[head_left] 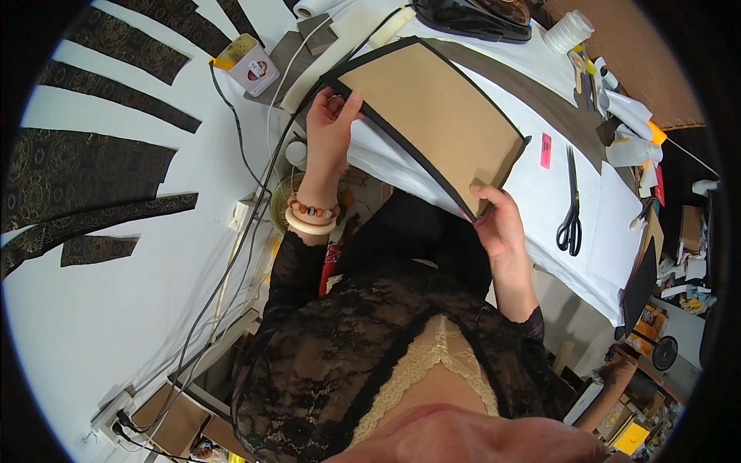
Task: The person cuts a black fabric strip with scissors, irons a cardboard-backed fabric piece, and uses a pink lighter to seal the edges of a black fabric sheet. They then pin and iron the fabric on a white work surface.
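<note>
Black lace top (297, 363), perhaps black trousers (424, 235).

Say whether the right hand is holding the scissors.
No, the right hand holds the tan panel, while the scissors lie on the white surface.

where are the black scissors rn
In the head view, the scissors lie right of centre on the white sheet, beside the pink strip and right of the right hand.
</note>
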